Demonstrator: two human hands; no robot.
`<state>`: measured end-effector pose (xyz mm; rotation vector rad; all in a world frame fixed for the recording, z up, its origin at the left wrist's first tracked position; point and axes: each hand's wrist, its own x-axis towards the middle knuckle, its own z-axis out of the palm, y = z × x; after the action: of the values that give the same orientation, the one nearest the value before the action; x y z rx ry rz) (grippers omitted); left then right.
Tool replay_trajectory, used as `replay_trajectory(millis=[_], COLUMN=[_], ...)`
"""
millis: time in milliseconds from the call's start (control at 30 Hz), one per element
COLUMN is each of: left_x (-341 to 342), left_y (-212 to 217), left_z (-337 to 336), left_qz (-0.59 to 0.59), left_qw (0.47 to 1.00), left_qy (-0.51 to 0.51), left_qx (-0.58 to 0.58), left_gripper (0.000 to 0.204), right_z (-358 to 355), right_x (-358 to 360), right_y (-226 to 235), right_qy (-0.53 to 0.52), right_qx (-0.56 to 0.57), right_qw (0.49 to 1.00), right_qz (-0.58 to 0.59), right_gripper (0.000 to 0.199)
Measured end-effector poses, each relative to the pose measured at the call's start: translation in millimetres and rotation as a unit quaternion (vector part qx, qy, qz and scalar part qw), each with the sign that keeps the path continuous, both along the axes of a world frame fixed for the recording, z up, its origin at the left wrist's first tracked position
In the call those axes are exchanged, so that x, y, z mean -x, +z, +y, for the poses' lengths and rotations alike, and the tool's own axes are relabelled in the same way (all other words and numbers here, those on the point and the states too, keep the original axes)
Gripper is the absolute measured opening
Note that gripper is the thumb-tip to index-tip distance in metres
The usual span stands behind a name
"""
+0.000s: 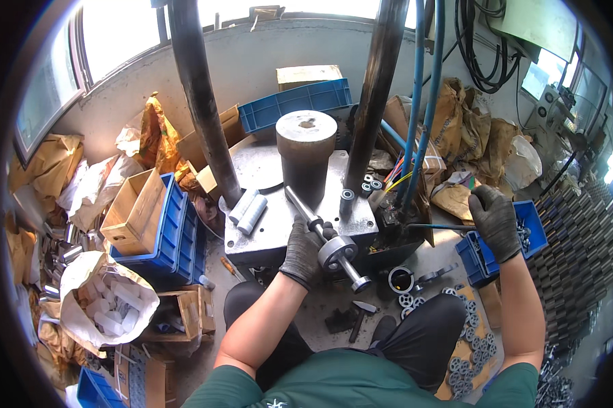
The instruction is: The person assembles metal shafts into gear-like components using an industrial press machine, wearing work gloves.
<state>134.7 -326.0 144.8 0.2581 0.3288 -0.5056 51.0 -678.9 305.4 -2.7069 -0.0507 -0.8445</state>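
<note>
In dark grey work gloves, my left hand point(301, 251) is closed round a metal shaft point(315, 221). The shaft slants from the press table down toward my lap, with a thick round hub point(338, 253) below my fingers and a small flange at its low end. Raised on the right, my right hand point(495, 223) has its fingers curled. A dark lever rod point(442, 226) reaches the edge of that hand; whether the fingers grip something is hidden. Ahead stands a steel cylinder block point(306, 153) on the metal press table point(259, 234). Two grey metal cylinders point(249, 209) lie on its left.
Two dark posts point(204, 102) flank the table. Blue bins with small parts point(527, 228) sit by my right hand. Spoked wheels point(466, 367) lie on the floor, near a hammer point(361, 318). At left are a sack of white pieces point(109, 299) and a wooden box point(135, 211).
</note>
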Motion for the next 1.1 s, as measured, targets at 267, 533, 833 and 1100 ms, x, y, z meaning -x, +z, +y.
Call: replay_trajectory(millis=[267, 533, 833, 1100], left_x=[-38.6, 10.9, 65.5, 63.0], left_y=[-68.6, -67.6, -96.7, -83.0], left_z=[25.3, -7.4, -34.7, -61.2], left_qz=[-0.019, 0.034, -0.276, -0.394], left_qw=[0.996, 0.994, 0.924, 0.826], left_qy=[-0.010, -0.094, -0.166, -0.082], left_qx=[-0.083, -0.041, -0.206, -0.395], left_gripper=[0.056, 0.050, 0.052, 0.039], right_z=[26.2, 38.1, 172.9, 130.2], right_x=[82.1, 77.6, 67.6, 117.7], right_y=[-69.3, -232.4, -282.7, -230.7], right_qy=[0.009, -0.011, 0.173, 0.218], right_qx=[-0.191, -0.877, -0.658, -0.707], right_qw=[0.981, 0.479, 0.703, 0.662], right_qz=[-0.026, -0.032, 0.210, 0.123], right_gripper=[0.026, 0.041, 0.057, 0.055])
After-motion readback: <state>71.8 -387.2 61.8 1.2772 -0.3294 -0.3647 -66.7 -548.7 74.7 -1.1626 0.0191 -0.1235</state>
